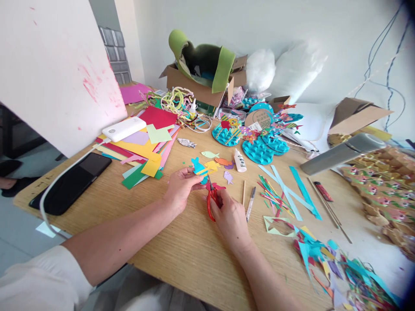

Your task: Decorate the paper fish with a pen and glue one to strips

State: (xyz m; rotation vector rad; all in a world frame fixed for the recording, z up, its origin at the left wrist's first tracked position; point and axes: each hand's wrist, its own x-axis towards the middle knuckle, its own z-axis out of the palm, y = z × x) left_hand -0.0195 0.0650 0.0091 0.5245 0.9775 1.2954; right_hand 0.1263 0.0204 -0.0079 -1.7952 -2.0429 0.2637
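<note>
Between the fingers of my left hand (180, 188) is a blue paper fish (197, 166) with a yellow strip across it. My right hand (231, 218) grips red-handled scissors (210, 203), their blades reaching up to the edge of the blue fish and the strip. Just beyond lie a yellow paper fish (212, 166), an orange paper fish (223, 161), a pale green one (210, 154) and a lilac one (228, 177). A red paper piece (219, 187) shows partly behind the scissors. Near these stands a small white glue bottle (240, 160).
Coloured paper sheets (152, 142), a white power bank (124, 128) and a black phone (73, 181) occupy the left. On the right are blue strips (304, 192), thin paper strips (274, 194), a pen (250, 204), a grey flask (343, 153) and paper scraps (327, 259). Blue textured discs (257, 150) stand farther back.
</note>
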